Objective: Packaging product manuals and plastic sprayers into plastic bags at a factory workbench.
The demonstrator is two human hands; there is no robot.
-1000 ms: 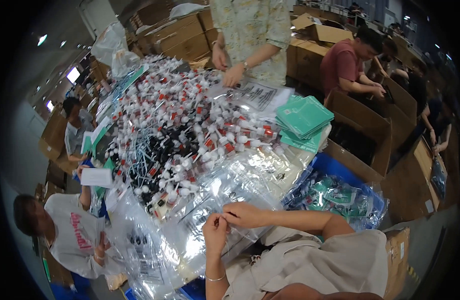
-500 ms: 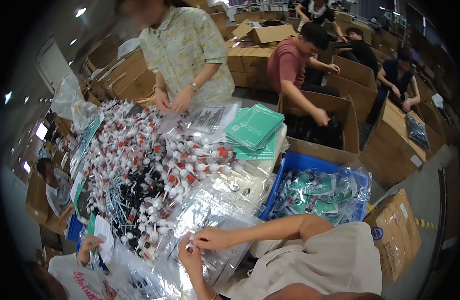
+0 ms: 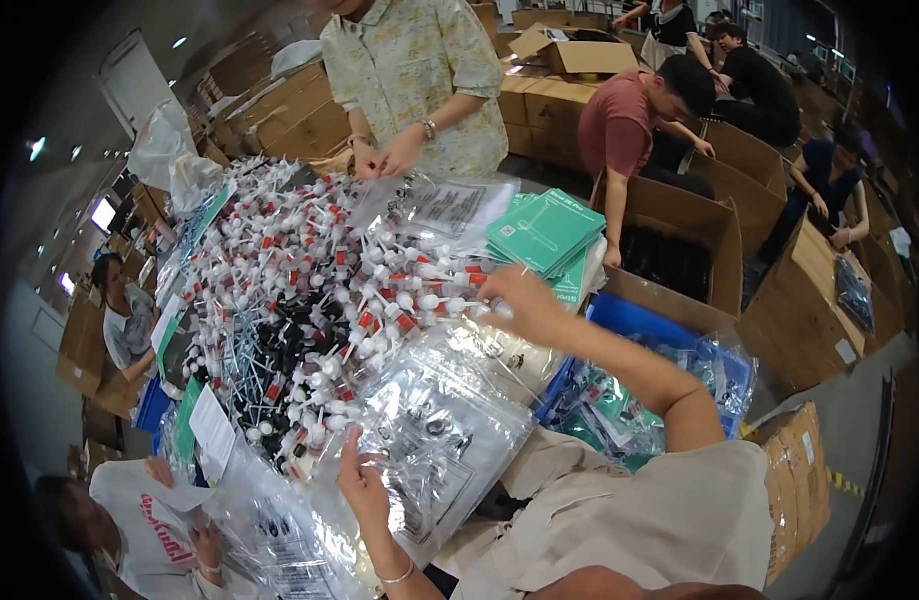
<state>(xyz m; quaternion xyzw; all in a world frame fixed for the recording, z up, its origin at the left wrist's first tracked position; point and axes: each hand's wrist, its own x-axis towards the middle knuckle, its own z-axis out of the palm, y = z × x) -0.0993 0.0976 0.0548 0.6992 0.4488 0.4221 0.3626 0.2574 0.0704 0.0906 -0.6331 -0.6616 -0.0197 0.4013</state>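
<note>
My left hand [image 3: 363,480] is raised over a layer of clear plastic bags [image 3: 434,430], its fingers stretched out and apart. Nothing shows in it. Off to the right, my right hand [image 3: 524,305] reaches to the right edge of a big heap of small clear bottles [image 3: 329,255] with white tips and red bands. Its fingers bend down at a white-tipped bottle [image 3: 494,309]; whether they grip it is not visible. Just beyond that hand lies a stack of green booklets [image 3: 544,232]. Black parts [image 3: 289,340] lie amid the heap.
A blue bin [image 3: 744,385] of bagged green cards stands right of the table, beneath my right forearm. Behind it is an open cardboard box [image 3: 714,265] with black contents. Across the table a person [image 3: 414,90] handles a small item; another person [image 3: 154,525] sits at lower left.
My hands were together over the clear bags at a small white item. The right has moved away, far and right, to the bottles; the left has opened. The view has shifted slightly.
</note>
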